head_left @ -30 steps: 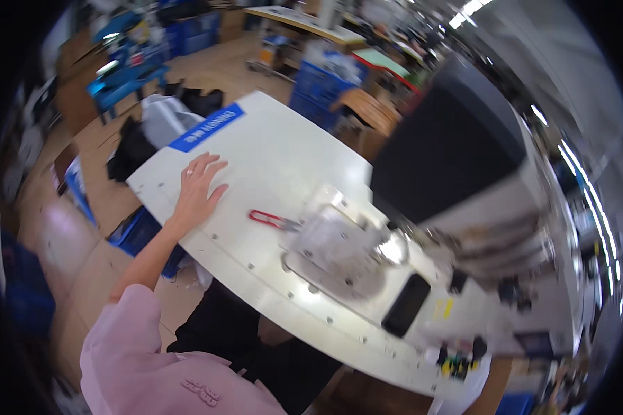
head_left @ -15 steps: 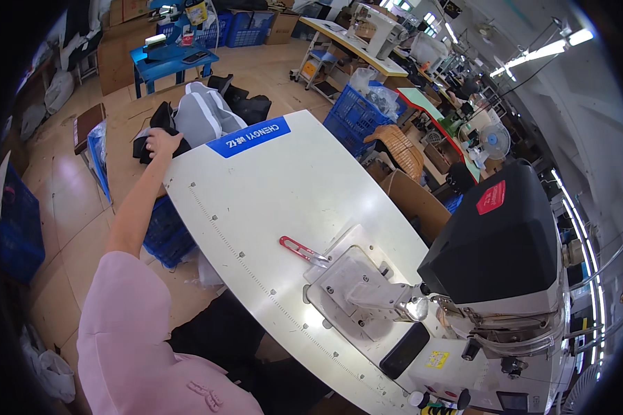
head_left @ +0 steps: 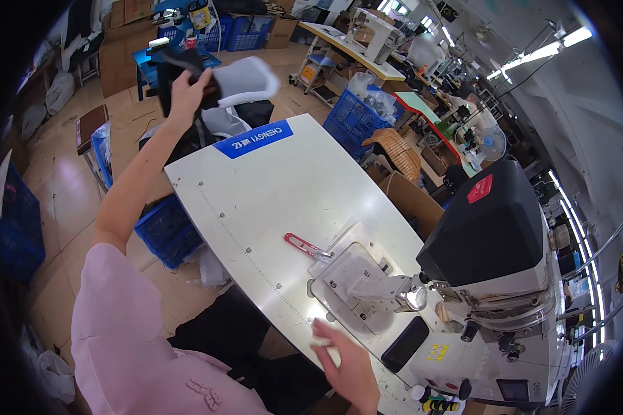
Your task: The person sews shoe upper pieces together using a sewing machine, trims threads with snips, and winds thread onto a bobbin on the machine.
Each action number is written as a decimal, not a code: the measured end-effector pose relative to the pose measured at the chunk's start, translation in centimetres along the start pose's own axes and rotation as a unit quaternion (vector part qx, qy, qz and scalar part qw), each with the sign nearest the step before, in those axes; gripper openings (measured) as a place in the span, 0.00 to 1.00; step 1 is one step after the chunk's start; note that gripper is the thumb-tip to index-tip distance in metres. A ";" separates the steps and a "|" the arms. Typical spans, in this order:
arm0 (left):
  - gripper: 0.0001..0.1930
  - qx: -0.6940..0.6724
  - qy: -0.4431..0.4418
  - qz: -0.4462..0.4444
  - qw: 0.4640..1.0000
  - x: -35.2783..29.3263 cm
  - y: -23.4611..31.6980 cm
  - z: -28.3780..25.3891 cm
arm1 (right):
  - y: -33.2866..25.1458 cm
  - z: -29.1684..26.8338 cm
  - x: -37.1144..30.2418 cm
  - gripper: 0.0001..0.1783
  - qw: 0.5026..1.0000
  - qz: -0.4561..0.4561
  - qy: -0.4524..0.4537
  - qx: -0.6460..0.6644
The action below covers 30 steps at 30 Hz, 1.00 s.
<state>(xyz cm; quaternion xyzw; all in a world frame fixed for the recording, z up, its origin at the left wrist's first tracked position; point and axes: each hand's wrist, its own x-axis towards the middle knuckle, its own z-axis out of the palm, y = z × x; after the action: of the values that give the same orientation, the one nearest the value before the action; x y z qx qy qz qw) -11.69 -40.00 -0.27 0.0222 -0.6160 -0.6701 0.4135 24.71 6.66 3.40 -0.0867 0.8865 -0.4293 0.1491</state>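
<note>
My left hand is closed on a black-and-grey fabric piece and holds it up beyond the far left corner of the white sewing table. The grey part with its white edge is blurred by motion, so its exact kind cannot be told. Below it lies more grey fabric with black pieces around it. My right hand hovers over the table's near edge, fingers apart and nothing in them. Ahead of that hand stands the sewing machine, with its metal plate and clamp.
Red-handled thread snips lie beside the machine plate, and a black phone lies close to the machine's base. Blue crates stand under the table's left side and beyond its right edge. Farther off is a blue stand.
My left hand has lifted the black-and-grey fabric piece off the pile and carried it up and to the right. My right hand has come into view at the lower edge.
</note>
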 end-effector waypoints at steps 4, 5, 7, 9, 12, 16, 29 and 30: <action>0.16 -0.192 -0.158 -0.227 0.942 -7.3 10.2 4.0 | -1.2 1.1 7.5 0.52 0.966 -0.198 0.162 -0.044; 0.17 -0.219 -0.232 -0.288 0.903 -9.5 12.2 4.4 | -1.5 1.3 9.5 0.57 0.947 -0.222 0.223 -0.061; 0.18 -0.217 -0.269 -0.406 0.846 -14.0 15.2 4.8 | -2.0 0.9 12.7 0.65 0.915 -0.249 0.311 -0.065; 0.19 -0.200 -0.259 -0.487 0.810 -17.8 16.9 4.4 | -2.2 0.1 14.8 0.68 0.895 -0.241 0.372 -0.049; 0.21 -0.453 -0.418 -0.536 0.577 -19.7 17.0 4.5 | -2.0 -0.8 15.8 0.67 0.925 -0.231 0.223 0.205; 0.20 -0.407 -0.287 -0.598 0.628 -21.1 15.0 6.0 | -1.5 -0.2 14.7 0.45 0.948 -0.225 0.207 0.094; 0.36 0.067 -0.314 0.584 0.746 -25.5 10.8 5.8 | -0.2 -3.3 14.3 0.06 0.843 -0.078 0.373 0.379; 0.35 0.085 -0.279 0.697 0.655 -26.3 9.6 6.3 | -0.3 -3.3 14.3 0.07 0.835 -0.090 0.365 0.402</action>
<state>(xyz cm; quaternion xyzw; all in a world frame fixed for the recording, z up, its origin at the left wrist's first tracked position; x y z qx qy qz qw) 7.25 -18.62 -3.25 -0.5666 -0.5910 -0.1050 0.5645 10.18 4.84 2.88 0.0648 0.6137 -0.7601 -0.2032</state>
